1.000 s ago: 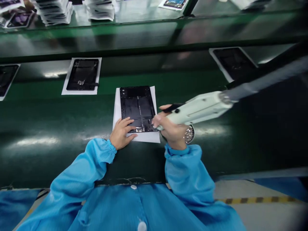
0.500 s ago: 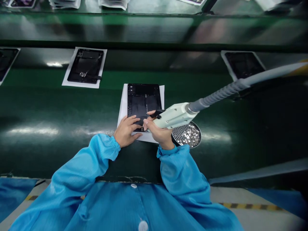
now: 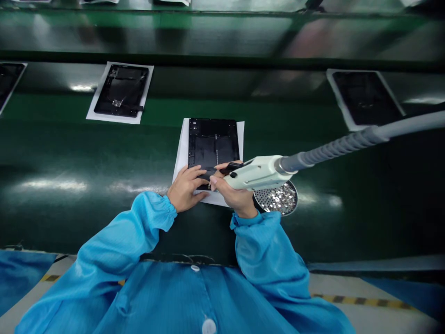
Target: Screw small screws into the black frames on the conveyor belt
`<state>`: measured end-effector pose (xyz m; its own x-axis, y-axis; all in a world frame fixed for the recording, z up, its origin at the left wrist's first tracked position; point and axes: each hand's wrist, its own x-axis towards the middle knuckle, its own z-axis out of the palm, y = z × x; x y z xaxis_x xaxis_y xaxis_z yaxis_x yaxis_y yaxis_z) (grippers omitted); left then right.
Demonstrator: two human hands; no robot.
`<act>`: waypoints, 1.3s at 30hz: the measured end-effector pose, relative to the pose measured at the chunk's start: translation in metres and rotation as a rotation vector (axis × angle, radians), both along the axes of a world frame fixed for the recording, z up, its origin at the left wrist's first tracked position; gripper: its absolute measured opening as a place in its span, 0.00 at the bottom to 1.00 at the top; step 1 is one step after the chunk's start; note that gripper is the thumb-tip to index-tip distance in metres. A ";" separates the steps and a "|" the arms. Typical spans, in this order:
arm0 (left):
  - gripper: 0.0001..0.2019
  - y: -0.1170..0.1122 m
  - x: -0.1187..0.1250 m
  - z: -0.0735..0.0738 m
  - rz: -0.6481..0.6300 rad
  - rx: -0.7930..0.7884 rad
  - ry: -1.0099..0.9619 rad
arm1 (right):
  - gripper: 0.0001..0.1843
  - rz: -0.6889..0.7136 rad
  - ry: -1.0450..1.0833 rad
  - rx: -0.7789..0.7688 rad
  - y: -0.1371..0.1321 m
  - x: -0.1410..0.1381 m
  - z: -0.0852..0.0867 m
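Note:
In front of me, a black tablet housing (image 3: 203,147) lies on a white sheet (image 3: 181,150). My left hand (image 3: 187,188) rests over the near left part of the housing, palm down, with its fingers stretched out. My right hand (image 3: 238,195) grips a pale green gun-like hand tool (image 3: 259,172) fed by a grey ribbed hose (image 3: 333,150). The tool's front end points at the housing's near edge, close to my left fingertips. Its tip is hidden by my right fingers.
A round dish (image 3: 296,200) of small shiny metal pieces sits just right of my right hand. Farther back on the green bench (image 3: 104,153) lie another housing (image 3: 121,90) on the left and one on the right (image 3: 368,97). A raised shelf (image 3: 222,16) runs behind.
The view has shifted slightly, so the housing, tool and dish appear a little farther right. Both hands keep nearly the same pose on the housing and tool.

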<state>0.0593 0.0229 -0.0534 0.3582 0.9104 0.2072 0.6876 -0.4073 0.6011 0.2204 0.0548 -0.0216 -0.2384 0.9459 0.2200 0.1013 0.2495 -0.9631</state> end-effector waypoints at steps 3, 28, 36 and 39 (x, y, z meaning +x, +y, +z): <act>0.13 0.000 -0.001 0.001 -0.005 -0.011 -0.002 | 0.12 0.024 0.001 -0.017 0.000 0.002 0.000; 0.10 -0.034 -0.026 0.022 0.232 0.126 0.052 | 0.12 -0.312 0.207 0.082 -0.005 0.042 0.029; 0.17 -0.008 -0.036 0.043 0.648 -0.331 0.214 | 0.08 -0.353 0.098 0.097 -0.012 0.043 0.035; 0.18 -0.007 -0.037 0.037 0.560 -0.321 -0.062 | 0.10 -0.353 0.056 0.096 -0.014 0.046 0.030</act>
